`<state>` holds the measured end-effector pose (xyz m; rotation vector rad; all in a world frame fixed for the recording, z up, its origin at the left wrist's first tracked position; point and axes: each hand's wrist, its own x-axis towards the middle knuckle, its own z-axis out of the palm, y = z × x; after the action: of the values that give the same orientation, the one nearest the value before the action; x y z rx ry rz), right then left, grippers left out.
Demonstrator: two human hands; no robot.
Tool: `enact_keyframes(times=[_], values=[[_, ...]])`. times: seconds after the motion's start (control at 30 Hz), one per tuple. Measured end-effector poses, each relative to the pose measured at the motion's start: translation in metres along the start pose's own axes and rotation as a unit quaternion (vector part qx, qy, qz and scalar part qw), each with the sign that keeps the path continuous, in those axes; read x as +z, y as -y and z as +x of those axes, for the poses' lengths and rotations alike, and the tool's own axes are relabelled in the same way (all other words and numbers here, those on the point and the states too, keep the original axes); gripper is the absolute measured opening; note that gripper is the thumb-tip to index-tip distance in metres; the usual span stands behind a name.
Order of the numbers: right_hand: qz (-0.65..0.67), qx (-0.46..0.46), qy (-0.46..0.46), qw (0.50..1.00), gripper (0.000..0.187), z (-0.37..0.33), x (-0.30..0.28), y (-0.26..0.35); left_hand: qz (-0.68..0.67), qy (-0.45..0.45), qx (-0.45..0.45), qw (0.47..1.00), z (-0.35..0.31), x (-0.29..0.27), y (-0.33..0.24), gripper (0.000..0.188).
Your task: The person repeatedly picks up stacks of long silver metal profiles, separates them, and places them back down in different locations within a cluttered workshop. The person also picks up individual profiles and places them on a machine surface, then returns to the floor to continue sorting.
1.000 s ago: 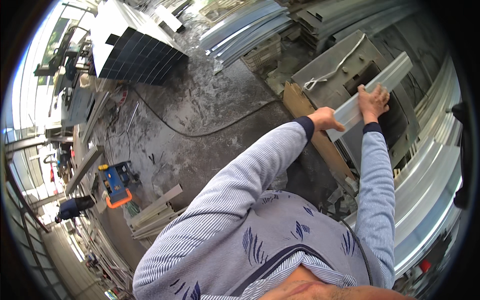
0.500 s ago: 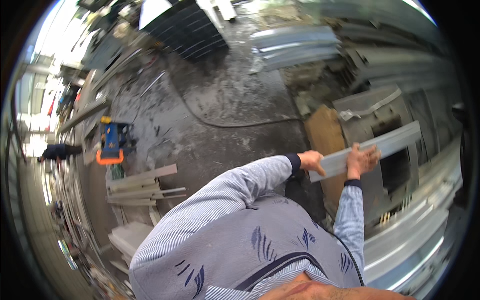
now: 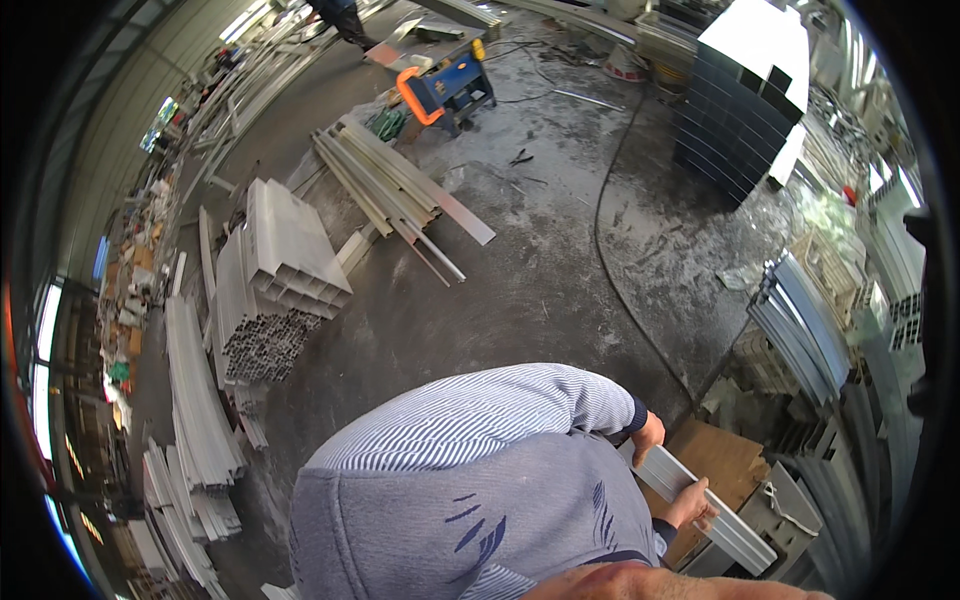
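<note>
A long silver-grey metal profile (image 3: pixel 732 538) with lengthwise grooves lies slanted at the lower right. My left hand (image 3: pixel 648 438) is closed on its upper end, thumb side toward me. Further along, my right hand (image 3: pixel 690 506) grips the same profile, its fingers curled over the edge. Beneath the profile is a brown board (image 3: pixel 715 452), beside a grey metal machine housing (image 3: pixel 795 505) with a pale strip on top. Most of the right forearm is hidden behind my body.
A dark cable (image 3: pixel 600 215) crosses the floor. Bundled profiles (image 3: pixel 385 185) lie near a blue-and-orange stand (image 3: pixel 445 92). Stacked box-section lengths (image 3: pixel 290 245) stand at left, a dark block stack (image 3: pixel 735 135) at the back right, and bent grey strips (image 3: pixel 800 320) at right. A person (image 3: pixel 342 18) stands far off.
The view has swung left, so the hands and profile now sit lower in the picture. My right hand's fingers, spread on the profile before, are now curled round its edge.
</note>
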<state>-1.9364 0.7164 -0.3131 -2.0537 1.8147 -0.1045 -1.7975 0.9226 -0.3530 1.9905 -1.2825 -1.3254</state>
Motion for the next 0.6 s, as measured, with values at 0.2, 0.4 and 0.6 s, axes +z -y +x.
enact_keyframes(times=[0.2,0.4,0.6], values=[[0.047,-0.065,-0.061,0.995,0.108,0.021,0.015,-0.025,0.038,-0.043,0.007,0.998,-0.02,-0.005,-0.009,0.066],[0.198,-0.088,-0.125,0.968,0.1,0.09,-0.022,-0.059,-0.107,-0.004,-0.038,0.993,0.043,0.005,-0.07,0.073],[0.232,-0.056,-0.2,0.95,0.1,0.162,-0.085,-0.109,-0.553,0.302,-0.064,0.774,0.091,0.007,-0.152,0.049]])
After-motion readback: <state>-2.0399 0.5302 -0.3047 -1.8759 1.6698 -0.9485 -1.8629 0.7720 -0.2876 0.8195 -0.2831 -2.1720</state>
